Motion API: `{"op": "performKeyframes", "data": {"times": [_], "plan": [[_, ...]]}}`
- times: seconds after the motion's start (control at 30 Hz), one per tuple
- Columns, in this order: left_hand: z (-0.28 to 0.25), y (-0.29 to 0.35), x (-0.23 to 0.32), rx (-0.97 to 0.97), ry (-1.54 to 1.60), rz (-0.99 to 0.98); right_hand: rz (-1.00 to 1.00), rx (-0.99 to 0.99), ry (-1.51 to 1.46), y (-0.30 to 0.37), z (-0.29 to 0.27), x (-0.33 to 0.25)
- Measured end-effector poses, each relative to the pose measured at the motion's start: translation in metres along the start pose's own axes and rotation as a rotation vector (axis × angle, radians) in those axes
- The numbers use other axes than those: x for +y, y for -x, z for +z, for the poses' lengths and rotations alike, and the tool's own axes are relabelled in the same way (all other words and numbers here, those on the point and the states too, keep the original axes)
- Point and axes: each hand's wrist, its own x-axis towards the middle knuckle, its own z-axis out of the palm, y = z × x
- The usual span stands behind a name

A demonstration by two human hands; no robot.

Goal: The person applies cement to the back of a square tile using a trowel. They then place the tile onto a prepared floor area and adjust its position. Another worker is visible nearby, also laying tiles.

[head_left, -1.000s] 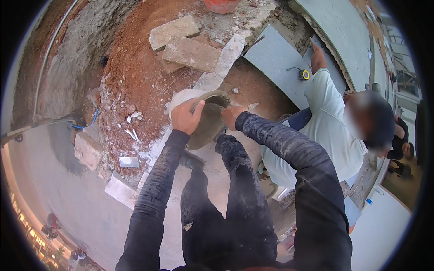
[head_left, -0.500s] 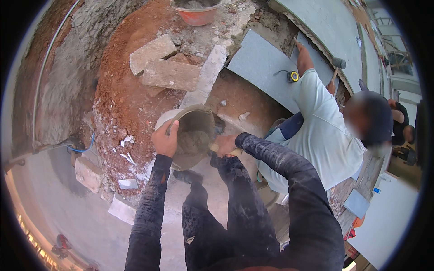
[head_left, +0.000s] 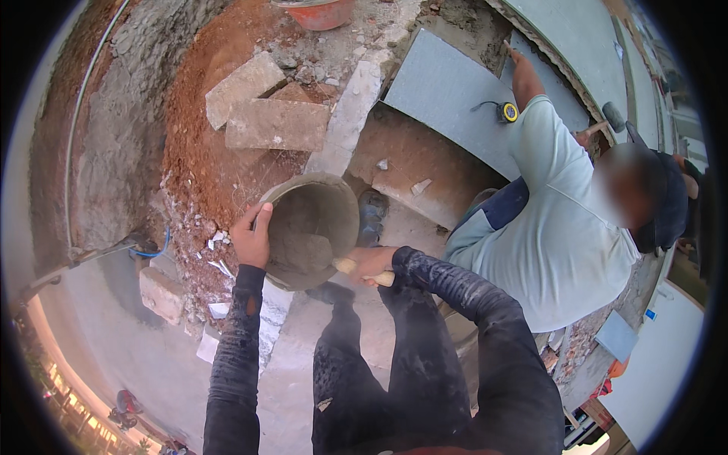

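My left hand [head_left: 250, 237] grips the left rim of a round mortar bucket [head_left: 346, 212], thumb over the edge. The bucket's mouth faces up toward me, and its inside is coated with grey mortar [head_left: 292, 212]. My right hand [head_left: 371, 262] is closed around the pale wooden handle of a trowel [head_left: 385, 278] at the bucket's lower right rim. The trowel's blade appears to lie inside, against the mortar, and is hard to tell from it. What supports the bucket from below is hidden.
To the right a co-worker [head_left: 557, 227] crouches, reaching over grey slabs [head_left: 455, 95] with a tape measure [head_left: 506, 112] on top; a mallet [head_left: 613, 117] is beyond. Loose blocks [head_left: 277, 123] lie on red soil ahead. A red mortar tub [head_left: 322, 15] stands at the far edge.
The bucket's mouth has turned more toward me, showing more of its inside. My right hand has brought the trowel to the rim. The co-worker appears farther right in view.
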Motion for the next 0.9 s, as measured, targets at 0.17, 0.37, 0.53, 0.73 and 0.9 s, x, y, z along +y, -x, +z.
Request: {"op": "performKeyframes", "data": {"times": [0.17, 0.37, 0.53, 0.73, 0.9], "plan": [[-0.007, -0.009, -0.008, -0.03, 0.072, -0.079, -0.09, 0.029, -0.092, -0.003, 0.005, 0.009], [-0.021, -0.023, -0.043, -0.027, 0.261, -0.157, -0.113, 0.003, -0.051, -0.004, 0.005, 0.008], [-0.03, -0.024, -0.049, 0.013, 0.253, -0.167, -0.166, 0.066, -0.104, -0.006, 0.018, 0.012], [-0.052, -0.021, -0.089, 0.093, 0.522, -0.318, -0.2, 0.097, -0.098, -0.001, 0.04, 0.003], [-0.046, -0.019, -0.097, 0.117, 0.414, -0.273, -0.206, 0.187, -0.151, 0.026, 0.049, 0.01]]}}
